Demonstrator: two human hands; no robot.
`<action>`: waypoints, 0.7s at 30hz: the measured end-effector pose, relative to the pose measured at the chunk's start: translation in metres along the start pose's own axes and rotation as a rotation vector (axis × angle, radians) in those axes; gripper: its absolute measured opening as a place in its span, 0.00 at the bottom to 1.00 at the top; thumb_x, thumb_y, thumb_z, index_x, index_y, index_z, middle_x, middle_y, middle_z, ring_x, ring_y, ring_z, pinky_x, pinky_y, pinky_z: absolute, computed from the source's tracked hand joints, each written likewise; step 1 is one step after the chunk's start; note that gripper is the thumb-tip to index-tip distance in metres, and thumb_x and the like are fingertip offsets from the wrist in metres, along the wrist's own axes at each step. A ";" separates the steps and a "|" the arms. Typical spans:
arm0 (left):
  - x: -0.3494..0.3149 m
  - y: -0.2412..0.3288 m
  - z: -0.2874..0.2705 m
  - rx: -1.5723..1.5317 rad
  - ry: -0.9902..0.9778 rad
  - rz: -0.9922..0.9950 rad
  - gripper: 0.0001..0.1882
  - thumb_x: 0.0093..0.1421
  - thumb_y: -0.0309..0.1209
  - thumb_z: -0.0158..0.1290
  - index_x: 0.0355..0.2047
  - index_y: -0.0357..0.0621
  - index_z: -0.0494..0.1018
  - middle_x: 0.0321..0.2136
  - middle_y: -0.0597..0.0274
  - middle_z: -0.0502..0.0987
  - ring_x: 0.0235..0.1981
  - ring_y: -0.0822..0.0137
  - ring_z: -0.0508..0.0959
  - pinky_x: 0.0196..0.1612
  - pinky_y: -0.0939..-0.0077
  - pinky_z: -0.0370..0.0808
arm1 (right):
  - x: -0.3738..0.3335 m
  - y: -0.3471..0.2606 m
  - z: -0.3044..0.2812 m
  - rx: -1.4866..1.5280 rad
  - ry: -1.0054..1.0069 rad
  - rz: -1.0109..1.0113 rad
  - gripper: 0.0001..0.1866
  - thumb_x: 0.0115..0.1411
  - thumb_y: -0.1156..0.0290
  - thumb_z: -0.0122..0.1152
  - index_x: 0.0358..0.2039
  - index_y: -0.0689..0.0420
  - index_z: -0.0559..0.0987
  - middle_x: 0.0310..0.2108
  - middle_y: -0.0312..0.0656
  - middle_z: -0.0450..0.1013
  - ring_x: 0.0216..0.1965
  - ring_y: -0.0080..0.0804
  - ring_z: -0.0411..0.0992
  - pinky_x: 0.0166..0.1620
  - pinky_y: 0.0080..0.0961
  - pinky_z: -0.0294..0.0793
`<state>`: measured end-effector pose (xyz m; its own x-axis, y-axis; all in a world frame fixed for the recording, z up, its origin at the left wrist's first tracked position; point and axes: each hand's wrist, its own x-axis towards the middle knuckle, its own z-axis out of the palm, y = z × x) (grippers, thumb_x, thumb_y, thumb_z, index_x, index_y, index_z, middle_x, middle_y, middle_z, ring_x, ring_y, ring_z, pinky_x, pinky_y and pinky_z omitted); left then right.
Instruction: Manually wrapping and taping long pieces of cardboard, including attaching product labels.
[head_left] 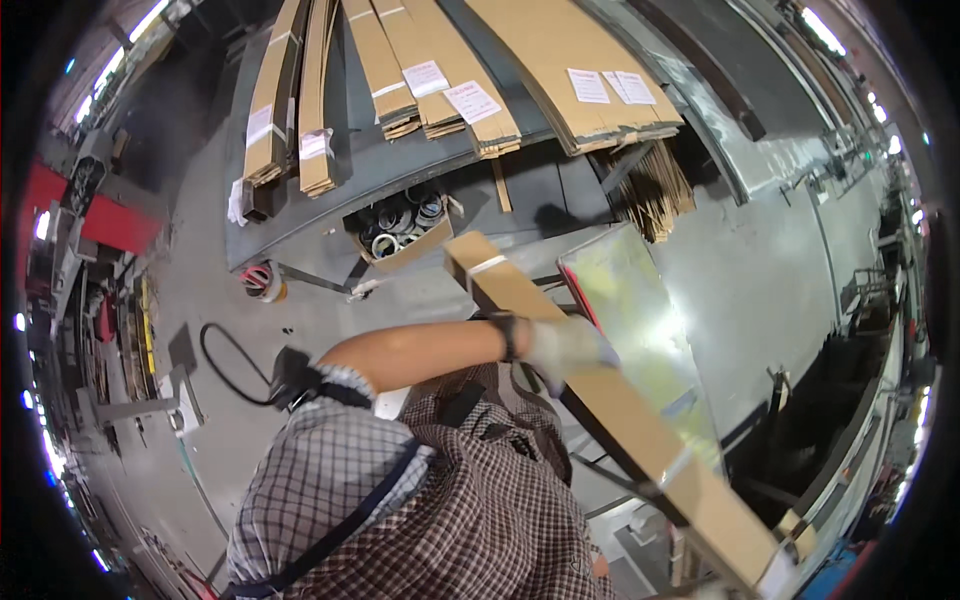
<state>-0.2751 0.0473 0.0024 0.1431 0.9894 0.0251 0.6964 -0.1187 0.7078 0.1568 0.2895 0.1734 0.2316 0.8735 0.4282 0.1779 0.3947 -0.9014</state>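
A long, narrow bundle of brown cardboard strips (635, 425) runs slantwise from the middle of the view to the lower right, with white straps around it. My left hand (567, 350), in a pale glove and blurred by motion, is wrapped over its upper edge near the middle. A dark band circles that wrist. My right hand does not show; the bundle's near end reaches the lower right rim, where a white patch (777, 575) is too unclear to name. Just beyond the bundle stands a table with a shiny yellowish-green top (630, 290).
Strapped cardboard bundles (395, 75) with white labels lie on a dark workbench (350, 195) ahead. Beneath it are a box of tape rolls (400, 235) and more cardboard strips (650, 190). A small bucket (263, 282) stands at the left. A dark bin (820, 410) is at the right.
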 end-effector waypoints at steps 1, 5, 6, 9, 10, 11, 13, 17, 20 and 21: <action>-0.026 -0.021 0.023 0.050 0.112 -0.076 0.51 0.31 0.35 0.75 0.58 0.38 0.66 0.53 0.46 0.74 0.55 0.48 0.73 0.57 0.57 0.71 | -0.002 -0.010 0.008 0.064 -0.059 -0.023 0.32 0.59 0.70 0.64 0.63 0.63 0.66 0.57 0.48 0.71 0.56 0.38 0.71 0.57 0.35 0.73; -0.090 0.015 0.033 0.067 0.405 -0.331 0.60 0.38 0.42 0.75 0.67 0.39 0.54 0.64 0.43 0.60 0.66 0.45 0.60 0.67 0.56 0.59 | -0.038 0.000 0.045 0.270 -0.394 0.034 0.34 0.57 0.69 0.67 0.62 0.64 0.65 0.56 0.48 0.71 0.56 0.37 0.70 0.57 0.36 0.73; -0.095 0.038 0.032 -0.079 0.511 -0.378 0.63 0.40 0.45 0.75 0.70 0.40 0.49 0.68 0.43 0.55 0.70 0.46 0.55 0.70 0.56 0.54 | -0.067 0.018 0.065 0.301 -0.536 0.114 0.35 0.57 0.69 0.68 0.62 0.64 0.65 0.56 0.48 0.71 0.56 0.37 0.70 0.57 0.36 0.73; -0.087 0.072 0.043 -0.225 0.652 -0.255 0.68 0.41 0.47 0.75 0.72 0.41 0.42 0.71 0.45 0.50 0.71 0.51 0.54 0.72 0.59 0.49 | -0.204 0.038 0.142 0.021 -1.467 0.076 0.49 0.54 0.56 0.73 0.68 0.61 0.56 0.64 0.42 0.63 0.64 0.38 0.62 0.64 0.34 0.66; -0.089 0.069 0.066 -0.267 0.664 -0.262 0.73 0.38 0.47 0.77 0.73 0.42 0.37 0.72 0.49 0.47 0.71 0.56 0.52 0.72 0.61 0.49 | -0.251 0.019 0.173 0.310 -1.448 0.159 0.57 0.46 0.55 0.80 0.69 0.58 0.54 0.64 0.43 0.62 0.65 0.37 0.62 0.65 0.35 0.65; -0.074 0.095 0.060 -0.870 0.795 -0.256 0.74 0.38 0.45 0.78 0.73 0.41 0.36 0.72 0.51 0.47 0.71 0.58 0.53 0.71 0.62 0.52 | -0.292 0.036 0.186 0.467 -1.448 0.111 0.51 0.48 0.67 0.78 0.67 0.55 0.57 0.66 0.46 0.58 0.60 0.39 0.67 0.60 0.33 0.73; -0.098 0.084 0.062 -0.655 0.826 -0.171 0.73 0.39 0.44 0.77 0.73 0.41 0.37 0.71 0.53 0.51 0.69 0.60 0.56 0.70 0.65 0.54 | -0.322 0.042 0.206 0.896 -1.222 1.448 0.50 0.48 0.73 0.77 0.67 0.53 0.55 0.61 0.44 0.65 0.59 0.36 0.69 0.60 0.32 0.73; -0.116 0.098 0.060 -1.018 0.816 -0.126 0.63 0.50 0.35 0.70 0.73 0.40 0.35 0.69 0.54 0.51 0.69 0.59 0.56 0.71 0.64 0.52 | -0.328 0.015 0.191 0.408 -1.416 0.081 0.53 0.43 0.72 0.81 0.66 0.53 0.57 0.59 0.45 0.67 0.58 0.34 0.70 0.59 0.31 0.73; -0.119 0.095 0.052 -0.980 0.839 -0.335 0.38 0.66 0.28 0.50 0.72 0.35 0.45 0.68 0.51 0.57 0.68 0.63 0.58 0.70 0.68 0.55 | -0.337 0.025 0.197 0.435 -1.426 0.408 0.56 0.38 0.71 0.84 0.65 0.52 0.57 0.59 0.45 0.68 0.56 0.35 0.72 0.56 0.32 0.76; -0.119 0.094 0.046 -0.985 0.825 -0.342 0.38 0.66 0.28 0.50 0.72 0.35 0.45 0.68 0.51 0.57 0.68 0.63 0.58 0.70 0.68 0.55 | -0.339 0.026 0.200 0.498 -1.417 0.771 0.57 0.37 0.71 0.84 0.65 0.51 0.57 0.59 0.45 0.68 0.54 0.35 0.74 0.55 0.33 0.78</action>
<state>-0.1947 -0.0854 0.0336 -0.6456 0.7590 -0.0844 -0.2347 -0.0921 0.9677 -0.1079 0.0611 -0.0082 -0.9145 0.3322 -0.2311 0.0795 -0.4124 -0.9075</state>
